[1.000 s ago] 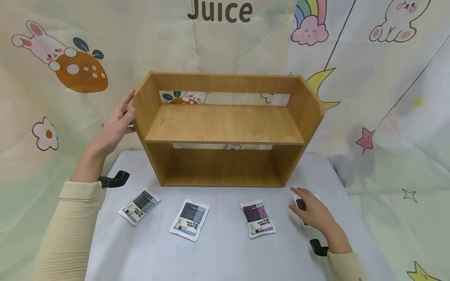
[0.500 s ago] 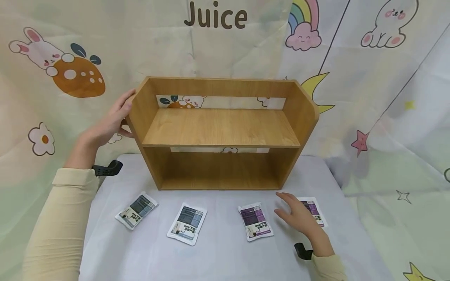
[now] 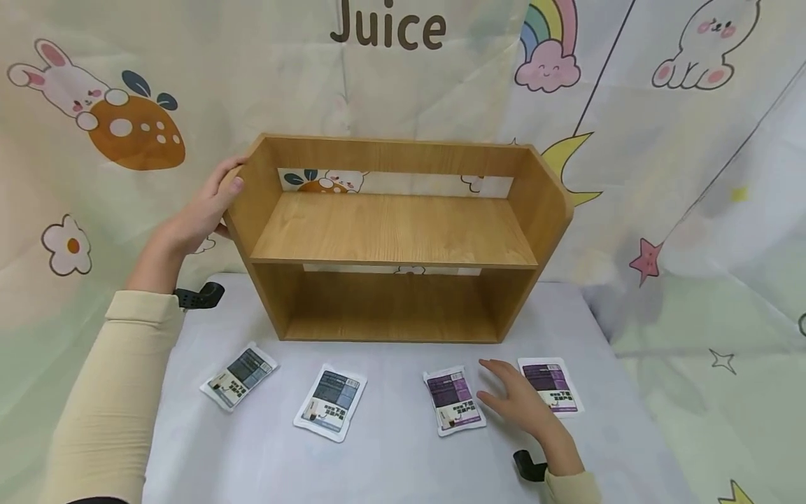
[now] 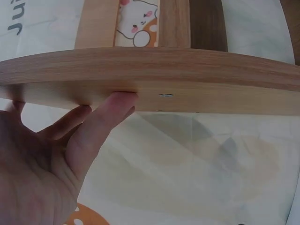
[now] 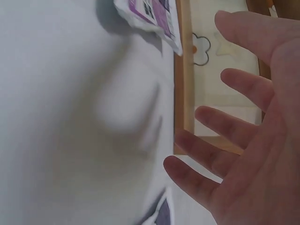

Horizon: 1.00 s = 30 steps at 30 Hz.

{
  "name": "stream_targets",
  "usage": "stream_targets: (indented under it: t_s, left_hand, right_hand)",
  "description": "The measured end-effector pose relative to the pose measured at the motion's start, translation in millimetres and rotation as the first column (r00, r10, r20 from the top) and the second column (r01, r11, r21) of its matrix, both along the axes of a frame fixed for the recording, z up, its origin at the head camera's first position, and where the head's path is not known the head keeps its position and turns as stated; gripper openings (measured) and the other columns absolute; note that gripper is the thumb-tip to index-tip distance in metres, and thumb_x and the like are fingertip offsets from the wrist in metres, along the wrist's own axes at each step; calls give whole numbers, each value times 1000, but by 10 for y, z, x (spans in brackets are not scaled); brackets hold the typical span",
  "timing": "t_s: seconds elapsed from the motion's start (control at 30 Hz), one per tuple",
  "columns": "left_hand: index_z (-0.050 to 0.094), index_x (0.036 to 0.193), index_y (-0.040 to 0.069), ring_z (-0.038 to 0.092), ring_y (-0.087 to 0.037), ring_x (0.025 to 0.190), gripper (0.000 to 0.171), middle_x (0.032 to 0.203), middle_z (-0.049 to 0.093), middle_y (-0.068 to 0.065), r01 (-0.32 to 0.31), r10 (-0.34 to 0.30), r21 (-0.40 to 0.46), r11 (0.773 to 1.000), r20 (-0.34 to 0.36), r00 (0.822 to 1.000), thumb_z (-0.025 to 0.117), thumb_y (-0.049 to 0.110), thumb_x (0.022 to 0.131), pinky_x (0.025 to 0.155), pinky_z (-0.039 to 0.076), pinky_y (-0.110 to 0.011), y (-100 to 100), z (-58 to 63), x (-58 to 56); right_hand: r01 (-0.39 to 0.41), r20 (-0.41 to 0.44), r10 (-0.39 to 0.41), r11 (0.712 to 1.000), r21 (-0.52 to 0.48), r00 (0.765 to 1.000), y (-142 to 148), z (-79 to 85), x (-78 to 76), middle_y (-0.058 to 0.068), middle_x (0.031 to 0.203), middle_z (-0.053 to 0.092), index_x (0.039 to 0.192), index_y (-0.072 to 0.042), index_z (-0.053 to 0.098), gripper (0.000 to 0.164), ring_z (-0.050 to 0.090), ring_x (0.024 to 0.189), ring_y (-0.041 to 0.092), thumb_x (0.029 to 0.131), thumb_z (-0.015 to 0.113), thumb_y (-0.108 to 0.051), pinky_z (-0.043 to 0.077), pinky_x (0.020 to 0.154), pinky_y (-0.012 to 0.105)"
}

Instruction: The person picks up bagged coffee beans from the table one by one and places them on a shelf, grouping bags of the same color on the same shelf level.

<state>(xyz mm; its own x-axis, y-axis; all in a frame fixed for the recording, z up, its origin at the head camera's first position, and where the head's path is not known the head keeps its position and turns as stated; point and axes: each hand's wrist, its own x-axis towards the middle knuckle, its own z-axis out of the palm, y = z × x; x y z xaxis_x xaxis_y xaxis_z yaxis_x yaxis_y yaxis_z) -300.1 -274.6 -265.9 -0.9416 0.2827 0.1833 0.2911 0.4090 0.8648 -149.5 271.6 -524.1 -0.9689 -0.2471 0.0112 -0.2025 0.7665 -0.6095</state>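
A two-tier wooden shelf (image 3: pixel 397 231) stands at the back of the white table. My left hand (image 3: pixel 198 220) rests against the outer face of its left side panel; in the left wrist view the thumb (image 4: pixel 101 119) and fingertips touch the wood without curling round it. My right hand (image 3: pixel 522 402) hovers over the table with fingers spread and nothing held. Just left of it lies a white pouch with a purple label (image 3: pixel 455 400). Another purple-labelled pouch (image 3: pixel 550 385) lies flat behind and right of that hand, partly covered by it in the head view.
Two pouches with blue-grey labels lie on the left: an upright one (image 3: pixel 330 404) and a slanted one (image 3: pixel 239 378). The white tablecloth (image 3: pixel 384 462) spreads in front of the shelf. A printed cloth backdrop (image 3: pixel 415 91) hangs close behind it.
My right hand has moved left, from over the far-right purple pouch to beside the other one, uncovering most of the former. My left hand stays at the shelf's side; the head view has shifted slightly.
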Motion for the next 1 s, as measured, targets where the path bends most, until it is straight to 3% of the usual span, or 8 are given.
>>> stream_targets:
  t_s: [0.33,0.53,0.73,0.87,1.0]
  left_hand:
    - [15,153,36,37,-44,117,55,146,21,-14,-9,11,38,999,-32,999,30,44,101,67,49,-44,-19,-123,18]
    - [18,152,37,39,-44,115,54,146,22,-12,-24,27,50,998,-65,998,33,43,100,64,49,-43,29,-47,-55]
    - [18,151,39,40,-42,115,53,145,21,-11,-3,4,63,998,-13,1000,36,42,101,63,53,-39,19,23,-46]
    - [18,150,39,39,-42,117,53,146,21,-12,-5,5,48,999,14,1000,37,42,101,65,52,-40,-1,-4,-2]
    - [19,150,40,43,-38,113,52,145,22,-11,-9,9,43,999,15,1000,38,42,101,64,53,-41,-28,-45,18]
  right_hand:
    - [-21,25,22,1000,-13,999,-135,-67,94,14,141,49,141,-15,51,70,39,132,38,81,79,-37,29,107,55]
    - [-10,-12,10,1000,25,1000,-271,-71,56,12,136,53,140,-12,52,81,45,127,35,73,82,-46,34,104,52]
    - [61,-15,-60,990,127,998,-440,-167,50,10,127,58,139,-16,54,91,55,116,29,63,85,-56,44,95,49]
    - [64,-1,-65,985,161,998,-536,-225,84,8,120,57,139,-16,53,95,58,102,23,59,88,-53,49,85,46]
    - [52,52,-58,994,96,997,-630,-227,122,8,115,55,141,-16,51,95,55,95,21,58,92,-40,49,83,47]
